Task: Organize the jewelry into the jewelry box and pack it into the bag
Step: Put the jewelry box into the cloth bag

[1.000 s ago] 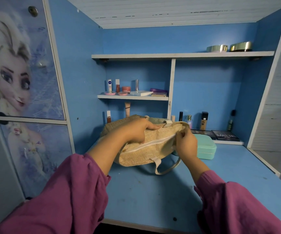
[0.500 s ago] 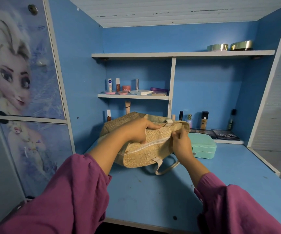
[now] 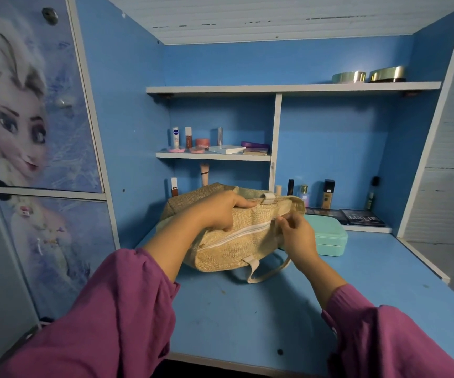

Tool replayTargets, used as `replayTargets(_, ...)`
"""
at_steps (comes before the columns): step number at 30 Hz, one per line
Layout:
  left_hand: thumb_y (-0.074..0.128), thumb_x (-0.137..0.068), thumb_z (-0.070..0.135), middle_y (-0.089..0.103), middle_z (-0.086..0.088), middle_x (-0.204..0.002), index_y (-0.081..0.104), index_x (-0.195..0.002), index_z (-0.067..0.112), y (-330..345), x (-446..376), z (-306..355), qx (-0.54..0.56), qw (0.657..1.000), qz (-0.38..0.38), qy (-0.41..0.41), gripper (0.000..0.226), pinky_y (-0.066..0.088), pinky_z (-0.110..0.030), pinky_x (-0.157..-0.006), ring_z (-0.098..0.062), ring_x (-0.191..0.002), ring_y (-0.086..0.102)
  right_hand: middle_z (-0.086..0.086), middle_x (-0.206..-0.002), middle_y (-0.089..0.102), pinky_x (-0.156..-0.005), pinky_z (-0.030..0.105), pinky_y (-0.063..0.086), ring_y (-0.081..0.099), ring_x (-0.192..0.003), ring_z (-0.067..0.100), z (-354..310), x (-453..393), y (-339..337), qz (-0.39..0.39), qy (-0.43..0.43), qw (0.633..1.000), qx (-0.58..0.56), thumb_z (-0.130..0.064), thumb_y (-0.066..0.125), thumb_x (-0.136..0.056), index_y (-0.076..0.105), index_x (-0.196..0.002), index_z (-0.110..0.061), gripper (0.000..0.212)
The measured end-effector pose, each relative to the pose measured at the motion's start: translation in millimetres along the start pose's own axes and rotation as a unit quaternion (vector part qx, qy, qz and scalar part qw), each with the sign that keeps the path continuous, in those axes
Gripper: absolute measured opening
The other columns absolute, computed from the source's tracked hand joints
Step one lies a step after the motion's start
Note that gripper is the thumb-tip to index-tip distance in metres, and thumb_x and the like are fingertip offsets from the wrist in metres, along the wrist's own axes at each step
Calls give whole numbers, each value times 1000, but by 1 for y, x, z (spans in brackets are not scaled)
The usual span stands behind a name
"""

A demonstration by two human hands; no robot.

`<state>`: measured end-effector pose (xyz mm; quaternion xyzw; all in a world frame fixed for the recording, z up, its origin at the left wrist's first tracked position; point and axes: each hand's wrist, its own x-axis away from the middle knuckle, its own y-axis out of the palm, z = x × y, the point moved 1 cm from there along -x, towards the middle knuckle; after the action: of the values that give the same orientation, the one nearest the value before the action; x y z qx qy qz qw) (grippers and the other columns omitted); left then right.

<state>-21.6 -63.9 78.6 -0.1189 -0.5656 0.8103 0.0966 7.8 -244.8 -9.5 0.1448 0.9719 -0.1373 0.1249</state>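
Observation:
A tan woven bag (image 3: 236, 249) with a white side zipper lies on the blue desk (image 3: 247, 317), its strap trailing toward me. My left hand (image 3: 217, 211) grips the bag's upper edge, fingers curled over the rim. My right hand (image 3: 295, 231) pinches at the right end of the white zipper. A closed teal jewelry box (image 3: 329, 238) sits on the desk just right of the bag, partly hidden behind my right hand. No jewelry is in sight.
Makeup bottles (image 3: 328, 193) and dark palettes (image 3: 362, 216) stand along the back wall. A small shelf (image 3: 212, 156) holds cosmetics. Two metal tins (image 3: 367, 76) rest on the top shelf. A printed cupboard door (image 3: 29, 118) stands at the left.
My right hand has shifted slightly left and down along the bag's right end to the zipper's end. The bag and my left hand have barely moved.

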Motion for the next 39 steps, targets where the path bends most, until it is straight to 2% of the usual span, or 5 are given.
replayTargets(3, 60, -73, -16, 54, 0, -128, 43, -136, 49, 0, 0, 3, 8, 1000, 3, -9, 92, 41, -27, -47, -15, -56, 50, 2, -78, 59, -58, 25, 43, 59, -74, 21, -3, 7, 6, 95, 13, 995, -21, -19, 46, -100, 52, -91, -9, 15)
replayTargets(7, 62, -72, -16, 48, 1, -139, 43, -133, 53, 1, -1, -3, 18, 1000, -5, -3, 94, 44, -29, -50, -17, -59, 54, 13, -95, 65, -80, 36, 56, 67, -86, 24, -1, 14, 19, 49, 76, 971, -222, -15, 37, -103, 43, -86, -13, 18)
replayTargets(14, 57, -74, -15, 48, 11, -143, 47, -131, 52, 6, 7, 6, 15, 999, -18, 40, 89, 39, -23, -44, -8, -49, 46, 2, -89, 61, -71, 29, 40, 55, -82, 19, -2, 22, 29, -15, -67, 994, 85, -20, 51, -97, 57, -92, -13, 10)
replayTargets(21, 53, -73, -19, 36, 11, -151, 48, -131, 52, 7, 4, -2, 51, 998, -19, 36, 92, 38, -25, -43, -11, -46, 45, 5, -95, 59, -75, 31, 45, 57, -87, 22, -8, 10, 14, 86, 30, 996, 21, -15, 64, -89, 51, -115, -5, 31)
replayTargets(39, 54, -74, -20, 33, 2, -153, 45, -132, 52, 6, 2, -1, 23, 1000, 7, 4, 93, 38, -25, -42, -13, -49, 48, -3, -70, 60, -54, 21, 40, 54, -67, 13, -9, 30, 21, 60, -39, 996, 62, -13, 60, -87, 65, -82, -10, 7)
